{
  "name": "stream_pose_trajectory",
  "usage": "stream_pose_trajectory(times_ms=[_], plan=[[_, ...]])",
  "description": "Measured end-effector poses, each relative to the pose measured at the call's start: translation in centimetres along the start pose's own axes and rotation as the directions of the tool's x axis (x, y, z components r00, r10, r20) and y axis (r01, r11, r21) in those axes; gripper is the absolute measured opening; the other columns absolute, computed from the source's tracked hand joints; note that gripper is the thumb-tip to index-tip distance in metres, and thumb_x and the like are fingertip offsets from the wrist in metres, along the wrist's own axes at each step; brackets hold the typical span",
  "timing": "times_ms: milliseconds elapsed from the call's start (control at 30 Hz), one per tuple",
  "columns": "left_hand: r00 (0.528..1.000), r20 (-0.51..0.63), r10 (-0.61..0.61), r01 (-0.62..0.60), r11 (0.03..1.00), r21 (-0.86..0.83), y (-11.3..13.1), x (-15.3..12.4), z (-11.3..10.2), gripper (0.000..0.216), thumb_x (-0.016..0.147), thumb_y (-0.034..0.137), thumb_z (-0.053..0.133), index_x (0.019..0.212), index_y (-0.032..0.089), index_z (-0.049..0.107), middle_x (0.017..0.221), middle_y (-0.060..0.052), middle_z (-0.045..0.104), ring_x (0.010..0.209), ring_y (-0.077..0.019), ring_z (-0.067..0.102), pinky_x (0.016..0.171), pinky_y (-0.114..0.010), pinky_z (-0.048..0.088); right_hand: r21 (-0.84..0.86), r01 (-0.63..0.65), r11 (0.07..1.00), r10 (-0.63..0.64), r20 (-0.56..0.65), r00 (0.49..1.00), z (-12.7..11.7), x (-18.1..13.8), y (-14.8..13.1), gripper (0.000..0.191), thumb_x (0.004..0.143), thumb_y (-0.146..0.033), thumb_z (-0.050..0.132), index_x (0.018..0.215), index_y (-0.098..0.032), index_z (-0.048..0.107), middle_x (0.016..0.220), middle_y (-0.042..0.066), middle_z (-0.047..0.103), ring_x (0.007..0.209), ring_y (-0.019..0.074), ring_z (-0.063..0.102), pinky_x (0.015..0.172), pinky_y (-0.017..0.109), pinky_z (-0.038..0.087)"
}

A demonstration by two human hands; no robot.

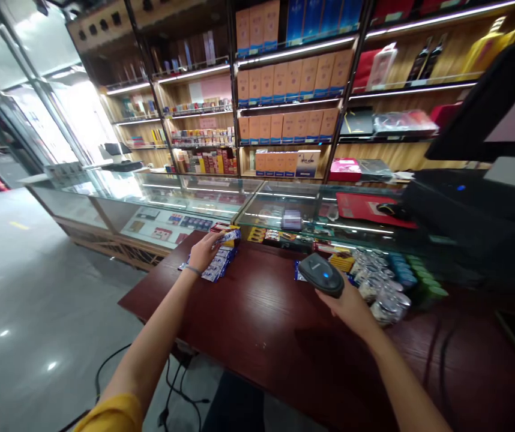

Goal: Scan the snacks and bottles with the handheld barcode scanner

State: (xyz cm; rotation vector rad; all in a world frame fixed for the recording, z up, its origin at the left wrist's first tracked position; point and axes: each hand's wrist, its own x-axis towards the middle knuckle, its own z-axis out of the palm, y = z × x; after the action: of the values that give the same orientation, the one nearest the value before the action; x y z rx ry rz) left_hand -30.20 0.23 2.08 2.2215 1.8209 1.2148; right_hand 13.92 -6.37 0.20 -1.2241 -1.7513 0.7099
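My left hand (203,251) reaches across the dark red wooden counter (257,312) and grips a blue and white packet (227,237), lifting its far end. Under it lies a small pile of like packets (218,266) at the counter's far left edge. My right hand (347,305) is wrapped round the handle of a grey barcode scanner (321,274), whose head with a blue light points away from me, over a blue packet (299,273) on the counter.
A glass display case (185,201) runs behind the counter, with lit shelves of boxes (291,78) beyond. Wrapped sweets and small tubs (386,282) crowd the right. A black monitor (491,102) and a till stand at far right. Cables (176,384) trail on the grey floor.
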Motion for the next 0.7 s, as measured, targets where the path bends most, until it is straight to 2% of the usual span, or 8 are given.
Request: stream_pose_trajectory(times_ms=[133, 267, 467, 700], plan=[[0.980, 0.196, 0.044, -0.088, 0.972, 0.217, -3.3, -0.2, -0.8, 0.036, 0.096, 0.023, 0.060, 0.129, 0.033, 0.070, 0.134, -0.005, 0.069, 0.118, -0.0239, 0.067, 0.097, -0.030, 0.052, -0.036, 0.019, 0.999, -0.019, 0.004, 1.000, 0.5, 0.0, 0.2, 0.056, 0.082, -0.042, 0.071, 0.133, -0.024, 0.057, 0.111, 0.009, 0.077, 0.104, 0.0316, 0.074, 0.084, 0.041, 0.059], [0.948, 0.314, 0.048, -0.139, 0.951, 0.276, -5.6, 0.1, -0.7, 0.038, 0.096, 0.020, 0.057, 0.130, 0.032, 0.070, 0.132, -0.007, 0.069, 0.115, -0.0237, 0.067, 0.097, -0.030, 0.051, -0.057, 0.038, 0.998, -0.035, 0.054, 0.998, 1.2, 0.1, 0.8, 0.057, 0.083, -0.040, 0.071, 0.135, -0.023, 0.057, 0.119, 0.010, 0.075, 0.107, 0.0317, 0.073, 0.093, 0.044, 0.057], [0.935, 0.354, 0.008, -0.089, 0.973, 0.213, -6.5, 0.7, -0.4, 0.039, 0.092, 0.017, 0.058, 0.124, 0.031, 0.074, 0.122, -0.007, 0.072, 0.110, -0.0202, 0.069, 0.097, -0.026, 0.052, -0.063, -0.022, 0.998, 0.029, 0.100, 0.995, 1.5, 0.2, 1.4, 0.059, 0.082, -0.038, 0.072, 0.136, -0.023, 0.055, 0.119, 0.010, 0.075, 0.106, 0.0319, 0.074, 0.090, 0.043, 0.058], [0.924, 0.382, 0.029, -0.121, 0.968, 0.219, -6.9, 0.8, 0.2, 0.047, 0.090, 0.010, 0.052, 0.128, 0.028, 0.073, 0.131, -0.010, 0.071, 0.117, -0.0231, 0.067, 0.104, -0.031, 0.050, -0.063, -0.022, 0.998, 0.028, 0.096, 0.995, 1.1, 0.1, 1.1, 0.060, 0.084, -0.043, 0.071, 0.138, -0.023, 0.054, 0.119, 0.010, 0.076, 0.107, 0.0323, 0.074, 0.090, 0.043, 0.057]])
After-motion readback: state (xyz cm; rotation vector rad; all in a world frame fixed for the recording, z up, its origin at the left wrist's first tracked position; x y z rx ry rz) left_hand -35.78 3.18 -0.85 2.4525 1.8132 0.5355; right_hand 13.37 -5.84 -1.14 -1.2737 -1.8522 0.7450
